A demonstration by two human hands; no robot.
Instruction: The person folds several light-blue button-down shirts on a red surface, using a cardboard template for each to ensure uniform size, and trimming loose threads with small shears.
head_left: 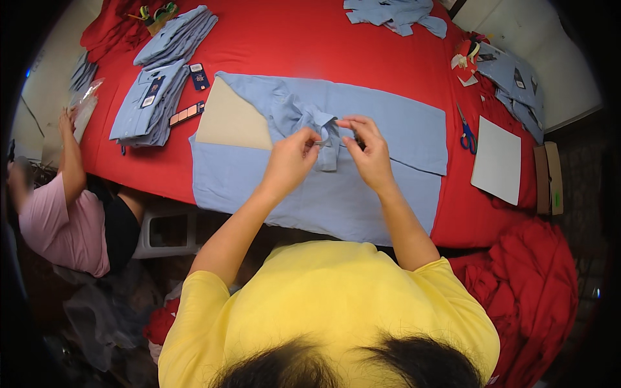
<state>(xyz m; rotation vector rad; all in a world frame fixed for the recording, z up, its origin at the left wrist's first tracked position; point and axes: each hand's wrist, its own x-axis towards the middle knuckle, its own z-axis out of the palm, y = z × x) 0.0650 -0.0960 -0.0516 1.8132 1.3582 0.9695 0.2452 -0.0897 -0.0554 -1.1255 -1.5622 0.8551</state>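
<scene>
I find the light-blue shirt (362,187) lying flat on the red tabletop (291,39), mid-fold. Left hand (289,160) and right hand (369,150) each have their grip pinched on its collar (325,132); next, I judge, steady fastening there.

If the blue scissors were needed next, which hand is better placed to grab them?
The right hand, probably. The scissors lie on the red table to the right of the shirt, on that hand's side. The left hand would have to cross over the right.
</scene>
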